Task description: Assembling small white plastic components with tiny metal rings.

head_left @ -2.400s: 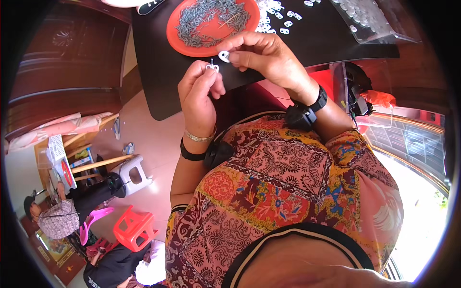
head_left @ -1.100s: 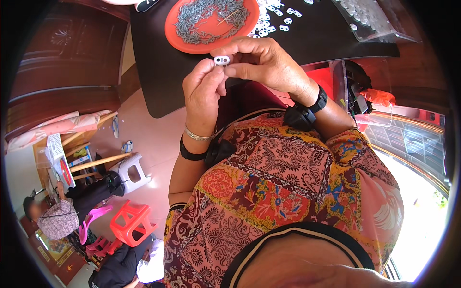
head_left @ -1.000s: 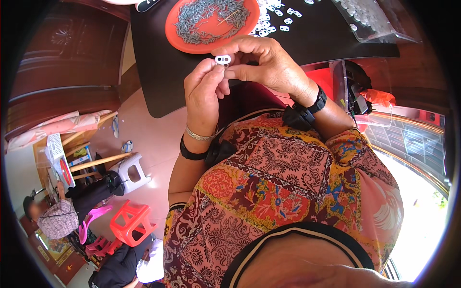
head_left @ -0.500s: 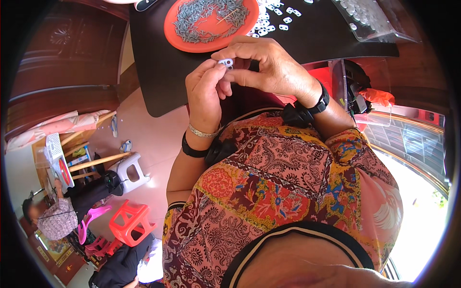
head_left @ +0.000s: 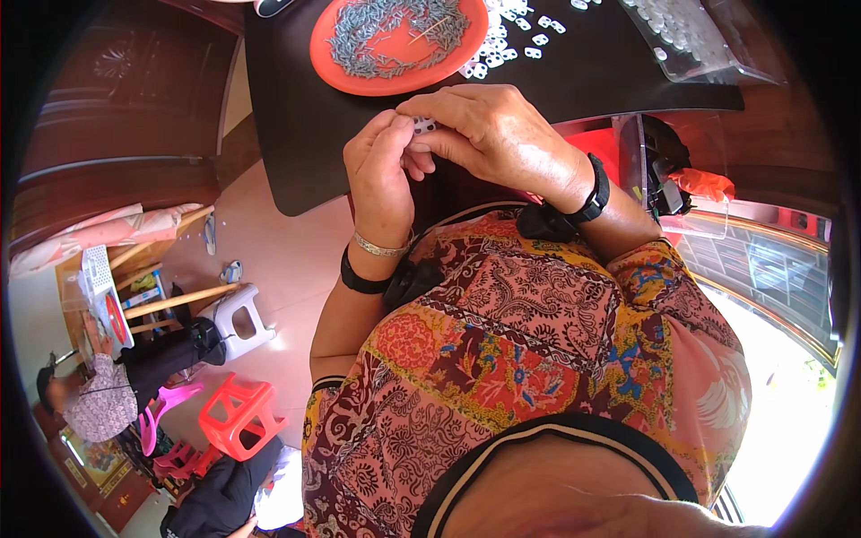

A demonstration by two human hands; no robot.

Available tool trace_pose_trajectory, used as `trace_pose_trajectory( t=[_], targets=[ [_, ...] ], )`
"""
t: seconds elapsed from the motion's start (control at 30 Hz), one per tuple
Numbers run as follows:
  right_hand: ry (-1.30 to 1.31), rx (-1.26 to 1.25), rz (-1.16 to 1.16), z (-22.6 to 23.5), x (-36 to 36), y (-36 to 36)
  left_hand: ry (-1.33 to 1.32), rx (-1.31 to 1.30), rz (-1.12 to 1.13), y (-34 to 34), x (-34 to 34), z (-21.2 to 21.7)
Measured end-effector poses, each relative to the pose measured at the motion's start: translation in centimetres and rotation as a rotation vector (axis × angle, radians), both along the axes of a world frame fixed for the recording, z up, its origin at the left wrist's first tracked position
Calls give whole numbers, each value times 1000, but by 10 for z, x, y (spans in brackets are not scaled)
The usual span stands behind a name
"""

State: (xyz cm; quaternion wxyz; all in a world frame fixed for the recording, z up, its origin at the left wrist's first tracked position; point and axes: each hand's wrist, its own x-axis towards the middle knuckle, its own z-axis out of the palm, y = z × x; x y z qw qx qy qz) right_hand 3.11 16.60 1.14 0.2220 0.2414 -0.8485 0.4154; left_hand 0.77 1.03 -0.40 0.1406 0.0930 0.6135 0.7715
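Note:
My left hand and my right hand meet just in front of the red plate. Both close their fingertips on a small white plastic piece with dark holes; fingers cover part of it. Whether another small part is pinched along with it, I cannot tell. Beyond the hands, the red plate carries many small grey screw-like pieces and a thin wooden stick. To its right, similar white plastic pieces lie loose on the black table.
At the far right stands a clear plastic tray with whitish parts. A clear bin with black and orange things is beside my right forearm. Red stool, white stool and two other people are at the left.
My right fingers have closed in and come down over the white plastic piece, which shows less now. My left hand keeps its hold almost unmoved.

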Motion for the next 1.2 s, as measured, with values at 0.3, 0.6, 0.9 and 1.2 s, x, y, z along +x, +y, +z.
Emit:
trace_pose_trajectory(
  t=[0.3,0.6,0.9,1.2],
  targets=[
    [63,-28,21,-2,-1,-5,64,-7,25,-3,5,-1],
    [56,62,-16,-1,0,0,87,54,-25,1,4,0],
    [258,141,-356,43,-4,61,135,69,-30,-1,-1,5],
    [591,442,-1066,120,-28,162,48,93,-21,-9,-7,5]
  ],
)
